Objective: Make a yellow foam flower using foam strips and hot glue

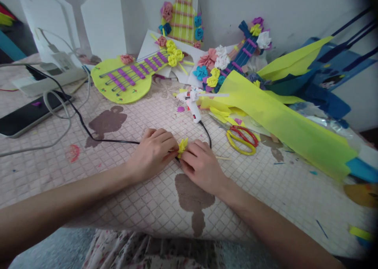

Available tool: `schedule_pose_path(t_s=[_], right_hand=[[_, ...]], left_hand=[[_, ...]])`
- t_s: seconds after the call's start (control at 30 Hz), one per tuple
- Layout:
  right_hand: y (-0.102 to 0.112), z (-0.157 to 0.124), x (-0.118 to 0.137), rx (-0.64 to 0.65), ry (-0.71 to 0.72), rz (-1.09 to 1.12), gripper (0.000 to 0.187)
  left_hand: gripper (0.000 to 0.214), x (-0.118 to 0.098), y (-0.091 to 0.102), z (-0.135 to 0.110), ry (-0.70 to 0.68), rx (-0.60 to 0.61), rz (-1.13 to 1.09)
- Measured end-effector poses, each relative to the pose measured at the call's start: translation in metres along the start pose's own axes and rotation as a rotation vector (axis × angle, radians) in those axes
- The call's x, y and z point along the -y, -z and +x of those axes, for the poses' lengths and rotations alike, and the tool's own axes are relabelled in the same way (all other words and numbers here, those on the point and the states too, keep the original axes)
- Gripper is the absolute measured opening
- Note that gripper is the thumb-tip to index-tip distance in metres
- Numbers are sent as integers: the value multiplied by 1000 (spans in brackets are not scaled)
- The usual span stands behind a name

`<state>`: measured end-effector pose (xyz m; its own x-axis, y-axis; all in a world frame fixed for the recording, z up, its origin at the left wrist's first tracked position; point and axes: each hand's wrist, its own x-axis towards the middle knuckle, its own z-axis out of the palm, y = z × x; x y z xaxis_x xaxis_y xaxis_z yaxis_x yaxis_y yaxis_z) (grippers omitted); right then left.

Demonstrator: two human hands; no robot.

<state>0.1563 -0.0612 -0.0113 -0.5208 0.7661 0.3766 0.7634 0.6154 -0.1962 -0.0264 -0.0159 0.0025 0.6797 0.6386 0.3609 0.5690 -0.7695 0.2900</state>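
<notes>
We find the left hand (pixel 158 149) and right hand (pixel 201 164) each with the grip closed on a small yellow paper piece (pixel 182 145), between them over the bench (pixel 141 206). Beyond, we note red-and-yellow-handled scissors (pixel 241 138), a white glue gun (pixel 193 105), then a yellow paper guitar (pixel 126 89).

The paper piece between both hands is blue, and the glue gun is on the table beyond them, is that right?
Not quite: the paper piece between the left hand and the right hand is yellow, not blue, as the head view shows. The glue gun is on the table beyond them.
</notes>
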Motion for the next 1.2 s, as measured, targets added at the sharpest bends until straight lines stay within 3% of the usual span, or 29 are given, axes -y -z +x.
schedule_pose_path(t_s=[0.13,0.33,0.5,1.0,1.2], right_hand=[[3,-1,0,18,16,43,18],[7,-1,-5,-110,-131,102,14],[3,0,-6,-43,-137,27,8],[5,4,-3,57,-55,-141,15],[6,3,-4,52,-115,-109,12]], left_hand=[[6,0,2,-1,3,34,-5],[7,2,1,0,-7,31,-9],[8,1,0,-1,-19,22,1],[14,-5,3,0,-49,62,119],[19,-1,0,-1,-73,45,134]])
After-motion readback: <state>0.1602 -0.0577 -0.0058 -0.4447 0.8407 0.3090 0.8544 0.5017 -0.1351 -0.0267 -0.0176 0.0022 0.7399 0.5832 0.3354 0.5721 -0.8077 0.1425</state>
